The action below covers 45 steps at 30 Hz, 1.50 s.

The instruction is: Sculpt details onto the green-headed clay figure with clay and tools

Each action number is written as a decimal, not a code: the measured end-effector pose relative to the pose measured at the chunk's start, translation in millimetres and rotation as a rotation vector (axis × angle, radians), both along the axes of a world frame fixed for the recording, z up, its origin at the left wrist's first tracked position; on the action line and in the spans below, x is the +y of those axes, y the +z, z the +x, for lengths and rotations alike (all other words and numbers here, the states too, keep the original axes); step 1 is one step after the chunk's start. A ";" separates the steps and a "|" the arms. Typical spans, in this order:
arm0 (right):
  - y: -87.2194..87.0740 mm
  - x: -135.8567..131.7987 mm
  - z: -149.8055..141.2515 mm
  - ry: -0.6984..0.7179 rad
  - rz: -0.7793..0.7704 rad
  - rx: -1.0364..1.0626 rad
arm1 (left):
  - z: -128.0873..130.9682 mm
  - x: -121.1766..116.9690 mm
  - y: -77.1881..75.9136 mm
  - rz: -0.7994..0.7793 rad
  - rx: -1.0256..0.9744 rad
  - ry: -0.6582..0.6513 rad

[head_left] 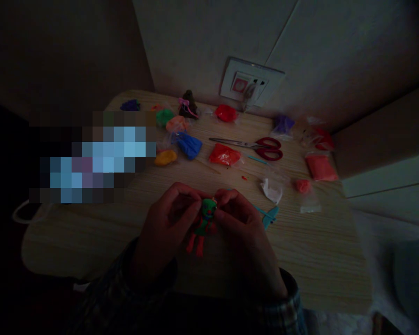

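A small clay figure [203,226] with a green head and body and red-orange legs is held upright over the table. My left hand [169,223] pinches it at the left side of the head. On the other side of the head, the fingertips of my right hand [242,223] close in on it, with the thumb near its cheek. Some fingertips are hidden behind the figure. Partly behind my right hand lie blue clay tools [270,216]. The picture is dark, so fine detail on the figure is hard to make out.
On the wooden table [317,251] are red-handled scissors [251,144], a red clay packet [225,154], blue clay [189,145], yellow clay [165,157], a white scrap [271,190] and a pink packet [320,166]. A brown figure [187,104] stands near the wall socket [251,83]. A pixelated patch covers the left.
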State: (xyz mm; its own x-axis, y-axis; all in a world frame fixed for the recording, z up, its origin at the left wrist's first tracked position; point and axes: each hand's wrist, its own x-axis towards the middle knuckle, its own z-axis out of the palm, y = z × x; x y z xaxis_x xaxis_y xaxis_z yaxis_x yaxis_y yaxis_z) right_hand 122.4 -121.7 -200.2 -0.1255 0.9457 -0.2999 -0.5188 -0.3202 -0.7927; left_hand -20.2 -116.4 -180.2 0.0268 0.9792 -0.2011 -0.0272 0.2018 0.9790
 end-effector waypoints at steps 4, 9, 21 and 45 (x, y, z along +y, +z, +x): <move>2.2 -1.0 -0.3 -0.009 -0.009 -0.003 | 0.7 0.4 1.3 -0.021 -0.007 0.002; 1.9 -0.3 -0.8 -0.020 0.003 -0.023 | 2.2 0.7 2.6 -0.031 -0.018 -0.015; 4.3 0.4 -0.7 -0.014 0.005 -0.031 | 1.4 0.3 3.7 0.006 0.032 -0.014; -1.1 -16.8 14.3 -0.079 0.308 -0.751 | -0.7 1.6 2.7 0.018 0.051 0.018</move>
